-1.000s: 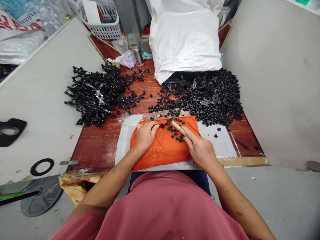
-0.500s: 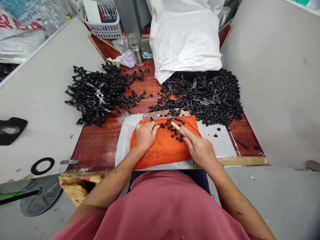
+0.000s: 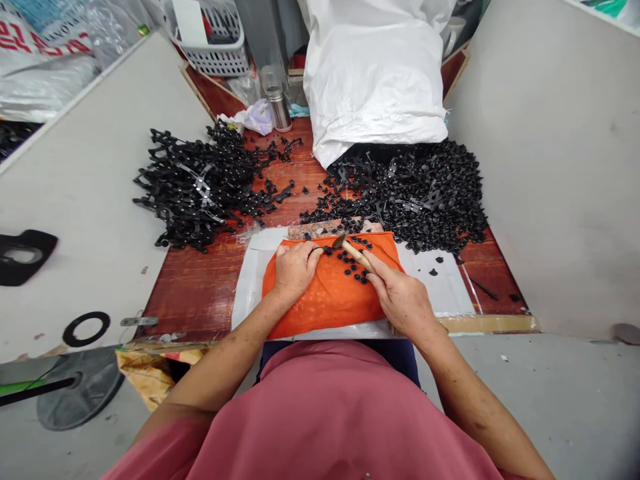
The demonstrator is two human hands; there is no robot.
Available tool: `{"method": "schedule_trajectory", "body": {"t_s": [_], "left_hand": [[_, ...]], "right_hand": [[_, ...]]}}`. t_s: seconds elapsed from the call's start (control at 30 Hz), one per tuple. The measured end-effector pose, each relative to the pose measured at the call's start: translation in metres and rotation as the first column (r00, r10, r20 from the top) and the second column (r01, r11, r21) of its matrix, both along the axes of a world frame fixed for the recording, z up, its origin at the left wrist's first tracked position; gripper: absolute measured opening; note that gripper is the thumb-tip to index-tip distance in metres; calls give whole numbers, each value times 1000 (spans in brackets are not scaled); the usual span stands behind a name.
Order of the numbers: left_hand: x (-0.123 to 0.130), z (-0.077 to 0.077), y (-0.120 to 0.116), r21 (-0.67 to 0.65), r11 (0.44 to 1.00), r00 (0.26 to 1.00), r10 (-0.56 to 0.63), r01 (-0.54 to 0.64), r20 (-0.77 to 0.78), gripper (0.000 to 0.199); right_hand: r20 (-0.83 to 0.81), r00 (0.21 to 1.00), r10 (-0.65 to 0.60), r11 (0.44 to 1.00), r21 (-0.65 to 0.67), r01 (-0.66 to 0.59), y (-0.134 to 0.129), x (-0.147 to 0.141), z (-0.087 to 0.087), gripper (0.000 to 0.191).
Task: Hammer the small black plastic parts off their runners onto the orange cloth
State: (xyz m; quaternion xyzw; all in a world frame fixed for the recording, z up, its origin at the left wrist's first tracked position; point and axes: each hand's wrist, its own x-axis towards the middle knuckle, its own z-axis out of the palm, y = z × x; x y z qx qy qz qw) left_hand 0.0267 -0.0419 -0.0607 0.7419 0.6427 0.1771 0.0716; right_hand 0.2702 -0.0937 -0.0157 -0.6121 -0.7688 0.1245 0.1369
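My right hand [image 3: 403, 293] is wrapped round the wooden handle of a small hammer [image 3: 356, 254]. The hammer's dark metal head is over the back part of an orange cloth [image 3: 330, 303]. My left hand [image 3: 296, 268] rests on the cloth's left side, its fingers closed on a thin black piece whose end shows past the fingertips; most of it is hidden. Several small round black parts [image 3: 349, 272] are scattered on the cloth beneath and around the hammer. A speckled stone slab [image 3: 313, 229] shows along the cloth's back edge.
A heap of linked black plastic pieces [image 3: 200, 187] lies left, and a heap of small black stud-like parts [image 3: 425, 200] lies right. Behind stand a white sack [image 3: 375, 73], a metal flask [image 3: 280, 110] and a basket [image 3: 213, 57]. Grey boards [image 3: 545, 167] flank the table.
The hammer and both hands keep nearly the same place over the cloth. The whole view has shifted slightly, with things appearing a little further right.
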Motion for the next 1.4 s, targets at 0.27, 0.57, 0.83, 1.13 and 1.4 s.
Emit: {"method": "schedule_trajectory", "body": {"t_s": [0.27,0.57,0.83,1.13,1.4], "left_hand": [[0,0,-1,-23,1000,1000,9,-9,-27,26],[-1,1,-1,-43,999,1000,3,-3,-11,26],[2,2,-6,29,1000,995,8,-6,-96,33],[0,-3,-1,7,1000,1000,14,-14,-22,29],[-2,-3,-3,-6,1000,1000,5,-5,-25,28]], "right_hand": [[-4,1000,-1,1000,4,1,-1,1,-2,52],[2,1000,2,1000,-27,-2,-3,4,-4,54],[-2,1000,-2,1000,-8,2,-2,3,-4,52],[-7,1000,11,1000,-10,-11,-3,4,-8,53],[-13,1000,-6,999,-38,5,-4,2,-2,53]]}}
